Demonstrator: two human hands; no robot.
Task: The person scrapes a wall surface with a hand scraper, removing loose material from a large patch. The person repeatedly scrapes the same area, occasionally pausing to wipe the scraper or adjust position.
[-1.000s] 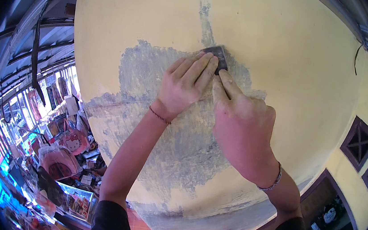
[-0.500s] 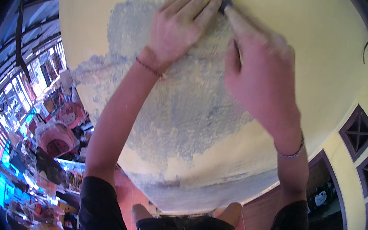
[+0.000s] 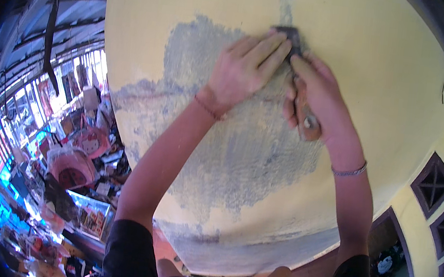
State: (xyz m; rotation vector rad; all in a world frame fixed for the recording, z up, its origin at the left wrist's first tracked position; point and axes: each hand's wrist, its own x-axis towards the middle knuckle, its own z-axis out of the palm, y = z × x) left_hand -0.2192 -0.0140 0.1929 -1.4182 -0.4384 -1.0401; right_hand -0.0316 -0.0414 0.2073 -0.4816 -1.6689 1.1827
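My right hand is wrapped round the wooden handle of a scraper, whose round hole shows near its end. The dark flat blade lies against a pale yellow wall. My left hand rests on the blade with outstretched fingertips; its thumb is hidden. Around and below both hands spreads a rough grey patch where the yellow paint is gone or thin. A narrow grey streak runs up the wall above the blade.
To the left stand shelves and heaps of goods, with a pink bag and a glass-sided case among them. A dark-framed opening and diamond-shaped vents are at the right. Reddish floor tiles show below.
Both hands and the scraper have come down the wall a little. My right hand has turned, so the wooden handle now shows. The whole view has shifted, showing more wall at the top.
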